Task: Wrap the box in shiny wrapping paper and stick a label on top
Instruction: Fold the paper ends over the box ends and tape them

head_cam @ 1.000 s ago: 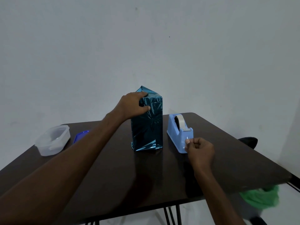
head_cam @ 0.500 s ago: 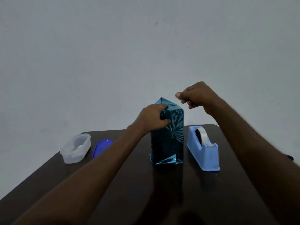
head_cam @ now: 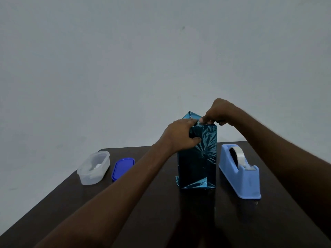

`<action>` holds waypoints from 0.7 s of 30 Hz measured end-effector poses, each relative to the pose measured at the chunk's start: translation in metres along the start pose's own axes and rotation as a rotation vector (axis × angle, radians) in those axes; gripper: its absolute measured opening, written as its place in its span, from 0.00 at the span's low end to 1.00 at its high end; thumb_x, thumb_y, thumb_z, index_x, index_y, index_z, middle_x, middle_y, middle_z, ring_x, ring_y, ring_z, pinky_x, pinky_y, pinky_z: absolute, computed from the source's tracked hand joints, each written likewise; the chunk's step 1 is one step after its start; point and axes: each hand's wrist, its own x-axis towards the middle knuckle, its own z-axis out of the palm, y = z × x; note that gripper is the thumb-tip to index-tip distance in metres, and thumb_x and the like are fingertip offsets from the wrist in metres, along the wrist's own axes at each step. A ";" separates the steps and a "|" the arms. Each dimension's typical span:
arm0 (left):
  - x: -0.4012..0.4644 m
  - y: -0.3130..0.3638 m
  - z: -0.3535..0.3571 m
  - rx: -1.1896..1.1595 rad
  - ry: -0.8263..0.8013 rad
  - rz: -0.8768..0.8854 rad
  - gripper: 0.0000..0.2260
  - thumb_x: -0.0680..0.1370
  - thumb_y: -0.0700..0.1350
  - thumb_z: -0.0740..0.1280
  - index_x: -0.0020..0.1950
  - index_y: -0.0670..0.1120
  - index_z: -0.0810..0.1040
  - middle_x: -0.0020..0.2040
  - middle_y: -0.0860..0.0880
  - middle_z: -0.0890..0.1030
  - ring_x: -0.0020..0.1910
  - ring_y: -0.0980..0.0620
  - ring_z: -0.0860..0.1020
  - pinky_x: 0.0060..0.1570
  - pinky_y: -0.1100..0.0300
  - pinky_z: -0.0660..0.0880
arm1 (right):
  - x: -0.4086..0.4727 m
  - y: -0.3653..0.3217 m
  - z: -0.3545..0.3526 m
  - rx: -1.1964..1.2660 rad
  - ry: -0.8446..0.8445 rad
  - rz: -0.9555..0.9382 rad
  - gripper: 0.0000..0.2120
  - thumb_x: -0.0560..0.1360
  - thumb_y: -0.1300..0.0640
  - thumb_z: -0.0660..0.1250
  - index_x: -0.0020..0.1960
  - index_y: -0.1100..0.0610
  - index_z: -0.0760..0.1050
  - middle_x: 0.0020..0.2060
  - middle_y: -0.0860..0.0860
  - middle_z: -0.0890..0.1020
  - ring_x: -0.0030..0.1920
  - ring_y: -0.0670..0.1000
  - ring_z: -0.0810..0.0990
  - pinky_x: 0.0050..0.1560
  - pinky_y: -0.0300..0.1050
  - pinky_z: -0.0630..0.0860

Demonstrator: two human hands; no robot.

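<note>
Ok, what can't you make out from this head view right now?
- Any tape under the right hand: its fingers cover the top of the shiny blue wrapped box.
- Top flap state: hidden by the left hand and the right one.
- Contents of the clear plastic tub: too blurred.
- A label: none in view.

Just right of the right hand (head_cam: 219,112), the dispenser (head_cam: 240,173) stands close beside the box (head_cam: 198,158). Left of the left hand (head_cam: 180,135), lid (head_cam: 122,168) and tub (head_cam: 94,167) sit well apart. Nearer than both hands, bare table (head_cam: 179,221) lies open.
</note>
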 end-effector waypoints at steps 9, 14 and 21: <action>0.004 0.001 0.000 0.014 -0.059 -0.012 0.30 0.68 0.59 0.62 0.67 0.47 0.74 0.60 0.48 0.80 0.56 0.48 0.77 0.50 0.60 0.70 | -0.001 0.022 0.006 -0.106 0.118 0.040 0.22 0.68 0.44 0.76 0.36 0.61 0.74 0.31 0.54 0.80 0.30 0.53 0.77 0.40 0.47 0.77; 0.004 -0.001 -0.001 0.024 -0.063 -0.016 0.28 0.72 0.56 0.67 0.69 0.46 0.73 0.64 0.47 0.78 0.60 0.47 0.76 0.53 0.59 0.69 | -0.001 0.033 0.022 0.278 0.225 -0.007 0.14 0.73 0.52 0.68 0.41 0.65 0.77 0.35 0.59 0.82 0.36 0.59 0.84 0.43 0.50 0.83; 0.005 -0.002 0.003 0.009 -0.062 -0.011 0.24 0.72 0.54 0.68 0.66 0.46 0.74 0.59 0.47 0.80 0.55 0.48 0.77 0.47 0.61 0.68 | -0.014 0.028 0.026 0.409 -0.140 0.150 0.14 0.75 0.49 0.70 0.46 0.60 0.76 0.41 0.58 0.81 0.38 0.56 0.81 0.38 0.48 0.79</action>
